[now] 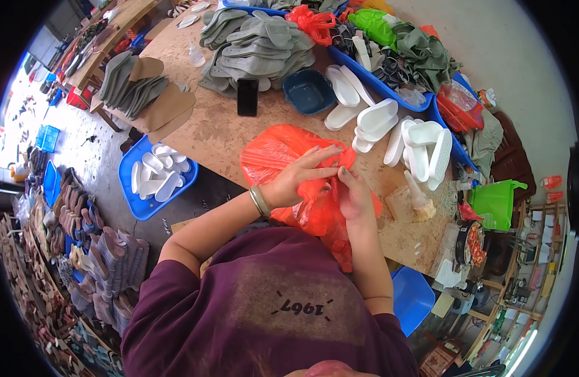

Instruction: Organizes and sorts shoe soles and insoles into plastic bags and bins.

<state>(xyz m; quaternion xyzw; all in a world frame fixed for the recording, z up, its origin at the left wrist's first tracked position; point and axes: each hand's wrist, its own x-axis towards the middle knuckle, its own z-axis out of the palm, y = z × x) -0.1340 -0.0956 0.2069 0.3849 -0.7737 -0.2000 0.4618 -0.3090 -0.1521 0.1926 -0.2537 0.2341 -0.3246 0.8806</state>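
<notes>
A red plastic bag (268,149) lies bulging at the table's front edge, right before my body. My left hand (300,179), with a bangle (260,201) on its wrist, reaches across the bag's gathered top. Its upper fingers are stretched toward the right, while the lower part of the hand closes on the plastic. Opposite it, my right hand (355,196) pinches the bag's gathered film, its thumb near my left fingertips. Part of the bag hangs down between my forearms. What the bag holds is hidden.
White slippers (377,119) stand in groups at the right of the table (207,135). Behind are a stack of grey soles (264,53), a black phone (247,97) and a dark blue basin (309,92). A blue crate (138,207) of white pieces sits left. A glue-stained bottle (417,191) stands right.
</notes>
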